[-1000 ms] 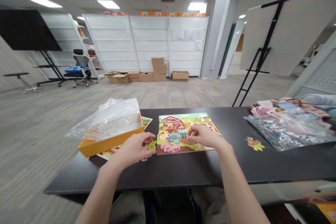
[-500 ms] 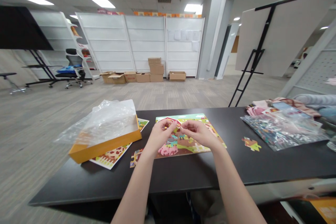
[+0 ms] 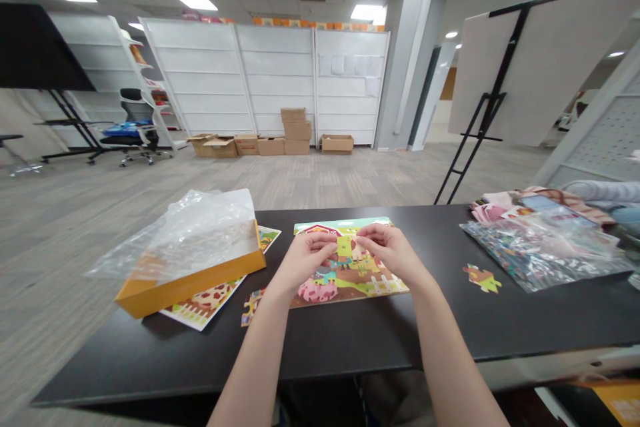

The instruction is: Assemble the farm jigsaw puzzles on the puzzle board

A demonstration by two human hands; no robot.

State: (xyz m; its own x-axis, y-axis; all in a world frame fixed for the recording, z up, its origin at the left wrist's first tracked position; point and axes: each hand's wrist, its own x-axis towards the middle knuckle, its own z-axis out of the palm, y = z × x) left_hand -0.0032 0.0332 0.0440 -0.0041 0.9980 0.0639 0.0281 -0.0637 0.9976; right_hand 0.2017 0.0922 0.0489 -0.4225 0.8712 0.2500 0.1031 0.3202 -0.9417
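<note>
Across a dark tabletop (image 3: 350, 340), right in the middle and close to the near edge, sits a farm-scene jigsaw board (image 3: 350, 290) with a red barn at the far end and a pink pig at the near end. Both hands are on it. The left hand (image 3: 305, 260) and right hand (image 3: 387, 250) are curled over, with the fingers (image 3: 363, 232) of each reaching in toward the other. Between them is a yellow-green jigsaw piece (image 3: 345, 247). Honestly can't tell if it's a real pinch or just fingertips steadying it, but the two-sided hold looks like it's there to keep that spot lined up.

Just off the board's near left corner lies a loose multicolored piece (image 3: 253, 305), handy to the left hand. Further left, an orange box (image 3: 190, 287) sits at an angle on a printed puzzle sheet (image 3: 200, 313), probably just set aside, with a clear plastic wrap (image 3: 185, 233) bunched up inside it. Over on the right there's another loose piece (image 3: 481, 278), well apart from the board, then a clear bag of jumbled puzzle pieces (image 3: 543, 253). Everything spare seems spread out to either side so the middle of the table stays free for the board.
</note>
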